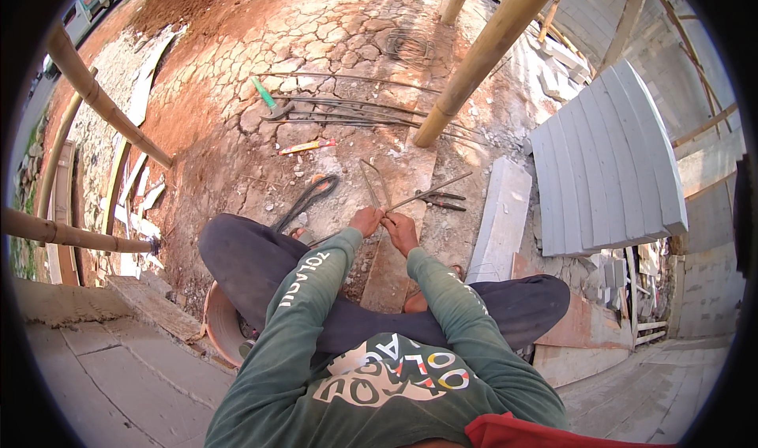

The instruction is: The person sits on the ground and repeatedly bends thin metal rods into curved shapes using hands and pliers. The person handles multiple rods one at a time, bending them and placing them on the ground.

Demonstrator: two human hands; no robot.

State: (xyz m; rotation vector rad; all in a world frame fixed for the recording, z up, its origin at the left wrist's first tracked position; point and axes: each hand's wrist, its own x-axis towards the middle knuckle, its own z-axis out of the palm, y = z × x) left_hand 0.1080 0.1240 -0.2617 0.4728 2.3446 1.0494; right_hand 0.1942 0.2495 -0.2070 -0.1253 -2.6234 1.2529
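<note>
My left hand (365, 221) is closed around a thin steel rod, close against my right hand (401, 231), which is also closed on it. Beyond my fingers rises a narrow bent metal loop (366, 168), and a straight steel rod end (442, 186) slants out to the right. I cannot tell how the loop and the rod are joined, as my fingers cover that spot. Just right of my hands lie dark-handled pincers (444, 202) on the ground. To the left, a looped bundle of dark wire (308, 203) lies near my foot.
Several long steel bars (355, 110) and a green-handled hammer (267, 95) lie ahead, near a yellow-and-red packet (306, 146). Bamboo poles (482, 61) stand around me. Grey blocks are stacked (608, 164) at right, beside a single long block (502, 215). A bucket (223, 322) stands left.
</note>
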